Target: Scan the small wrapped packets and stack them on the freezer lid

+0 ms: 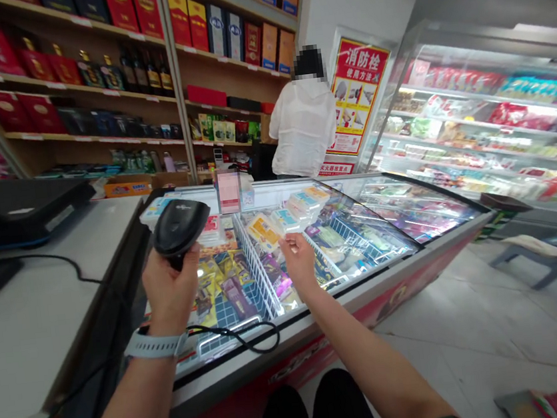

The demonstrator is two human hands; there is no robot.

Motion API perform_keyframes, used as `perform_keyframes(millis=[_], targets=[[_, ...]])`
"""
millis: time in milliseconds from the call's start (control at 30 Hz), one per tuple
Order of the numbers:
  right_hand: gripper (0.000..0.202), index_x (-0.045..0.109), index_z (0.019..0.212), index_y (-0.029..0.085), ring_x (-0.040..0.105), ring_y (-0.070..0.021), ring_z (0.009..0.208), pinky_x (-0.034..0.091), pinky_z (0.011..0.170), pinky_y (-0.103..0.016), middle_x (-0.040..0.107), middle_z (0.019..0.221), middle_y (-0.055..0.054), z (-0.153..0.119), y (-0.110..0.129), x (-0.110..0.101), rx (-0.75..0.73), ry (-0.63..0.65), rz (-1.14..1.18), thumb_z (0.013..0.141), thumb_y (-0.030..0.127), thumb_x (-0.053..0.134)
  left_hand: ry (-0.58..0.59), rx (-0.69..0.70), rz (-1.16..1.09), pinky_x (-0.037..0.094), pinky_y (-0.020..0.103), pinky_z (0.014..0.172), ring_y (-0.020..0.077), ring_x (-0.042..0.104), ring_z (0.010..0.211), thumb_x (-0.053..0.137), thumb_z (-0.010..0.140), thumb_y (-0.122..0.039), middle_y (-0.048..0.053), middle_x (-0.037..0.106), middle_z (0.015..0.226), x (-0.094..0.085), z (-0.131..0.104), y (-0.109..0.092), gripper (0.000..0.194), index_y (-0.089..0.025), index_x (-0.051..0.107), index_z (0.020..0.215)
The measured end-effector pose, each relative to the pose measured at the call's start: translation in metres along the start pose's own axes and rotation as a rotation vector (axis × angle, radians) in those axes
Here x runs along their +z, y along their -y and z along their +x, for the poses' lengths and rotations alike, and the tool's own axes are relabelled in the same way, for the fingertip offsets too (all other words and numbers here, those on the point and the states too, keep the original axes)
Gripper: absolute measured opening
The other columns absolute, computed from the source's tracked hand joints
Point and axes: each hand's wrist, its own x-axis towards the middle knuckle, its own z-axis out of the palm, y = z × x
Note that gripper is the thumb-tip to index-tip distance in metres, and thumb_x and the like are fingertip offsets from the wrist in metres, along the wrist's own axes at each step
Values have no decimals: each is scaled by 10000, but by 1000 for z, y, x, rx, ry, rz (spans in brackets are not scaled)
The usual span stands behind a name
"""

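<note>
My left hand (174, 284) is wrapped round the handle of a black barcode scanner (181, 225), held up over the left end of a glass-topped chest freezer (362, 286). The scanner's head faces away from me, and its black cable (254, 347) loops below my wrist. Over the freezer's middle, my right hand (300, 260) has thumb and fingers pinched together at the near corner of a clear pack with an orange label (264, 232). Just beyond it are a blue-labelled pack (284, 220) and a pile of similar packs (308, 204). Wrapped ice creams (238, 294) show through the glass.
A grey counter (67, 293) with a black device (17, 208) stands at left. Shelves of boxes and bottles (107, 74) line the back wall. A person in white (304, 125) stands behind the freezer. To the right are a lit display fridge (488, 104) and a grey stool (540, 253).
</note>
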Motion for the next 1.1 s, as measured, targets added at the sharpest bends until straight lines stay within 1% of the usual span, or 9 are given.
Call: perform_keyframes(millis=[67,167,300,467,600,700,800,967,1100], targets=[[256,634,930,197,648,-188,822,518,850,-338,689,867,-28,-2,-7,-15,-51,-63,-30,827,431,643,54,19,23,518,370,803,233,629,820,654,790,-508,70,700,898,3,-3,1,466,-126,673,1058],[247,629,963,194,644,-189,825,516,851,-343,678,878,-30,-2,-16,-24,-89,-115,-54,857,417,622,192,122,40,502,351,800,229,622,841,640,807,-495,64,694,920,7,-6,2,436,-139,671,1057],[234,635,968,188,647,-186,810,522,827,-335,676,876,-31,-2,-23,-24,-113,-127,-57,873,401,616,376,247,73,476,338,772,219,596,817,619,835,-464,43,659,863,11,-10,4,339,-162,655,984],[229,641,958,192,652,-187,812,529,816,-327,686,878,-33,-1,-24,-25,-139,-114,-57,870,403,622,506,366,100,451,349,771,225,567,844,595,856,-433,41,616,867,12,-13,8,256,-185,617,915],[229,637,943,194,653,-186,802,533,806,-322,689,870,-35,0,-26,-26,-136,-120,-65,866,408,616,590,415,113,446,352,768,220,553,834,585,872,-429,31,595,863,11,-14,6,254,-195,599,971],[218,629,932,202,653,-184,798,537,805,-320,688,852,-27,1,-25,-26,-131,-120,-75,868,409,606,640,449,105,450,356,773,216,554,826,567,882,-426,28,595,870,11,-15,4,251,-201,594,990],[207,624,933,206,654,-184,790,541,798,-324,687,845,-23,0,-25,-26,-138,-116,-77,872,403,603,656,461,100,453,360,780,212,553,823,556,893,-418,30,604,891,11,-15,3,231,-206,588,981],[161,618,922,213,659,-184,785,548,795,-331,693,850,-22,1,-26,-27,-146,-106,-75,879,368,617,634,502,83,441,365,785,208,549,806,566,903,-387,23,599,886,11,-14,4,202,-205,585,988],[170,620,924,209,655,-181,776,544,793,-330,689,849,-22,1,-27,-27,-139,-104,-79,880,373,616,612,554,68,425,368,797,208,549,800,562,911,-365,11,600,873,12,-14,-1,198,-207,594,1026]])
